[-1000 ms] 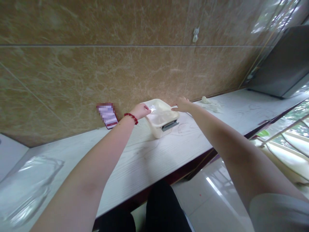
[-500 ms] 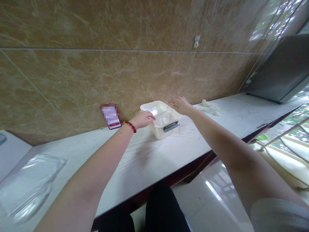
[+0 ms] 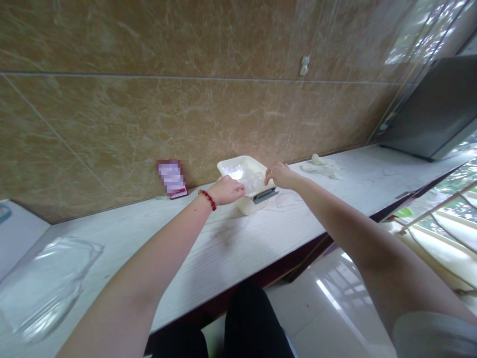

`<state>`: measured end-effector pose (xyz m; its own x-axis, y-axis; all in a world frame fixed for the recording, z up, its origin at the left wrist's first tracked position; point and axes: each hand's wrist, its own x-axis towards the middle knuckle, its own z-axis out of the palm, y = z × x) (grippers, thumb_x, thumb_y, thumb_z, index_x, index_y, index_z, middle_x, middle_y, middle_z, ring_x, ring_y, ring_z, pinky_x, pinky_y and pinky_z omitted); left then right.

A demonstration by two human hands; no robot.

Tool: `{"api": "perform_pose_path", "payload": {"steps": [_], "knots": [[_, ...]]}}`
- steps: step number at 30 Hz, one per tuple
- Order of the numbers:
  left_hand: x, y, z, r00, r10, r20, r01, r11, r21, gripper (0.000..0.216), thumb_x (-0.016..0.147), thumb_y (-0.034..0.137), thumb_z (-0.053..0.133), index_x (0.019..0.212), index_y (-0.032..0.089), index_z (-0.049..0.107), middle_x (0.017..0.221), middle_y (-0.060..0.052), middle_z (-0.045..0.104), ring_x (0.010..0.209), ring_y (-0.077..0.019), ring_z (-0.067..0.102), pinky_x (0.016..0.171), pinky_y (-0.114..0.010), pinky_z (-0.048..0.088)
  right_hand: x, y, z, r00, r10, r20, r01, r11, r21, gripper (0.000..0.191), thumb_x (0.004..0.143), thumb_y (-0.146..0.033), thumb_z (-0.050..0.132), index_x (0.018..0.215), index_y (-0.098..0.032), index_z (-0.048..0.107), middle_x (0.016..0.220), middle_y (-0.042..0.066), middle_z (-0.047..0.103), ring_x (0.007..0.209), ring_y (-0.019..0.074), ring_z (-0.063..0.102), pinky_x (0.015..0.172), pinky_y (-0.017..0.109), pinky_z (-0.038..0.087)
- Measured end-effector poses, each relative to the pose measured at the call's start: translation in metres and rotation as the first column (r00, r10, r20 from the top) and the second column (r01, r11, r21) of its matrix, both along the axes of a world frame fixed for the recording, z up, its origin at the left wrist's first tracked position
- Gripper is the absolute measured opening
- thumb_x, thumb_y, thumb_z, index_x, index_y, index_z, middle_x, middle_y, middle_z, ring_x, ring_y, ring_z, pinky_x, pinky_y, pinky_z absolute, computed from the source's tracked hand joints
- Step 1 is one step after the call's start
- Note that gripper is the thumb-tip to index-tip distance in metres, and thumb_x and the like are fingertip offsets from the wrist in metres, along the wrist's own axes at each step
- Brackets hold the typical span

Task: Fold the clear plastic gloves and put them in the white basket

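A cream plastic box [image 3: 248, 205] stands on the counter against the wall. Its top has a pale rim around a clear, shiny middle; whether that is a lid window or film I cannot tell. On its near right side is a grey latch [image 3: 265, 195]. My left hand [image 3: 227, 190], with a red bead bracelet [image 3: 208, 199] at the wrist, is closed at the near left edge of the top, fingertips bent over it. Curled fingers of my right hand [image 3: 278, 175] grip the right rim. Both sets of fingertips are partly hidden.
A phone [image 3: 179, 193] leans on the wall to the left. Clear plastic packaging [image 3: 55, 278] lies at the near left. Right of the box is a crumpled whitish thing [image 3: 324, 166], and farther right a large grey object [image 3: 432, 107]. The counter's front edge [image 3: 276, 268] runs diagonally.
My right hand has come down and nearer onto the right rim. My left hand has slid right and nearer along the box's edge. The box has stayed about where it was.
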<state>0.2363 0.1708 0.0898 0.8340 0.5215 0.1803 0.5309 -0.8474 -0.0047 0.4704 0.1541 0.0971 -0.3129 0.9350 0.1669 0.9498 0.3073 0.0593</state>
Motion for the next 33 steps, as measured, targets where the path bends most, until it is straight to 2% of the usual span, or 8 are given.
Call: {"api": "perform_pose_path", "payload": {"steps": [3, 6, 10, 17, 20, 25, 28, 33], "knots": [[0.002, 0.002, -0.003, 0.998, -0.042, 0.052, 0.041, 0.999, 0.017, 0.043, 0.084, 0.038, 0.026, 0.081, 0.018, 0.064, 0.09, -0.005, 0.063, 0.087, -0.0186, 0.052, 0.079, -0.034, 0.033, 0.003, 0.0, -0.002, 0.999, -0.033, -0.022, 0.033, 0.999, 0.011, 0.039, 0.065, -0.001, 0.042, 0.071, -0.031, 0.068, 0.098, -0.001, 0.058, 0.098, 0.0216, 0.038, 0.079, 0.037, 0.026], [-0.001, 0.002, -0.008, 0.978, -0.069, 0.198, 0.073, 0.997, -0.01, 0.044, 0.086, 0.032, 0.023, 0.079, 0.017, 0.064, 0.093, -0.005, 0.063, 0.091, -0.0156, 0.053, 0.083, -0.032, 0.032, 0.008, -0.003, -0.003, 0.998, -0.037, -0.045, 0.038, 0.999, 0.036, 0.04, 0.065, -0.001, 0.041, 0.071, -0.03, 0.068, 0.096, 0.0, 0.058, 0.096, 0.0209, 0.039, 0.08, 0.036, 0.026], [-0.008, -0.004, -0.017, 0.926, -0.01, 0.376, 0.032, 0.998, -0.051, 0.04, 0.087, 0.03, 0.024, 0.083, 0.017, 0.062, 0.092, -0.003, 0.064, 0.092, -0.0139, 0.054, 0.083, -0.03, 0.034, 0.013, -0.008, -0.006, 0.995, -0.069, -0.078, 0.073, 0.996, 0.05, 0.039, 0.067, -0.003, 0.039, 0.075, -0.028, 0.068, 0.097, 0.001, 0.058, 0.094, 0.0211, 0.04, 0.077, 0.035, 0.028], [0.0, -0.023, -0.022, 0.93, 0.015, 0.367, -0.033, 0.999, 0.043, 0.034, 0.082, 0.035, 0.036, 0.102, 0.015, 0.054, 0.09, -0.005, 0.063, 0.086, -0.0196, 0.053, 0.079, -0.036, 0.037, 0.014, -0.013, -0.01, 0.991, -0.059, -0.123, 0.061, 0.998, 0.009, 0.036, 0.072, -0.012, 0.036, 0.083, -0.03, 0.066, 0.1, 0.001, 0.056, 0.096, 0.0231, 0.04, 0.075, 0.036, 0.029], [0.003, -0.027, -0.026, 0.915, 0.017, 0.403, -0.039, 0.998, 0.045, 0.031, 0.081, 0.034, 0.037, 0.1, 0.016, 0.054, 0.088, -0.006, 0.063, 0.086, -0.0198, 0.052, 0.08, -0.037, 0.037, 0.014, -0.017, -0.012, 0.982, -0.075, -0.173, 0.078, 0.997, 0.011, 0.033, 0.074, -0.017, 0.037, 0.082, -0.028, 0.067, 0.103, 0.002, 0.055, 0.098, 0.024, 0.039, 0.076, 0.036, 0.029], [-0.008, -0.033, -0.038, 0.731, 0.154, 0.665, -0.072, 0.986, -0.15, 0.025, 0.082, 0.03, 0.037, 0.098, 0.017, 0.051, 0.093, -0.005, 0.062, 0.086, -0.0155, 0.052, 0.079, -0.031, 0.039, 0.022, -0.022, -0.018, 0.963, -0.072, -0.261, 0.096, 0.992, 0.081, 0.032, 0.074, -0.018, 0.037, 0.081, -0.027, 0.068, 0.102, 0.004, 0.055, 0.098, 0.0236, 0.04, 0.077, 0.037, 0.03], [-0.026, -0.043, -0.044, 0.634, 0.278, 0.722, -0.109, 0.956, -0.273, 0.023, 0.082, 0.029, 0.036, 0.095, 0.017, 0.052, 0.096, -0.005, 0.06, 0.086, -0.014, 0.052, 0.075, -0.028, 0.04, 0.031, -0.022, -0.024, 0.953, -0.03, -0.303, 0.08, 0.985, 0.153, 0.031, 0.073, -0.017, 0.038, 0.081, -0.024, 0.067, 0.099, 0.004, 0.057, 0.096, 0.0216, 0.043, 0.08, 0.036, 0.031], [-0.07, -0.072, -0.05, 0.643, 0.445, 0.623, -0.24, 0.89, -0.388, 0.023, 0.079, 0.031, 0.039, 0.093, 0.019, 0.053, 0.095, -0.004, 0.058, 0.082, -0.014, 0.052, 0.074, -0.028, 0.041, 0.041, -0.027, -0.034, 0.915, 0.056, -0.4, 0.08, 0.946, 0.315, 0.029, 0.073, -0.015, 0.038, 0.082, -0.02, 0.065, 0.094, 0.006, 0.058, 0.091, 0.0182, 0.05, 0.084, 0.035, 0.03]]}}
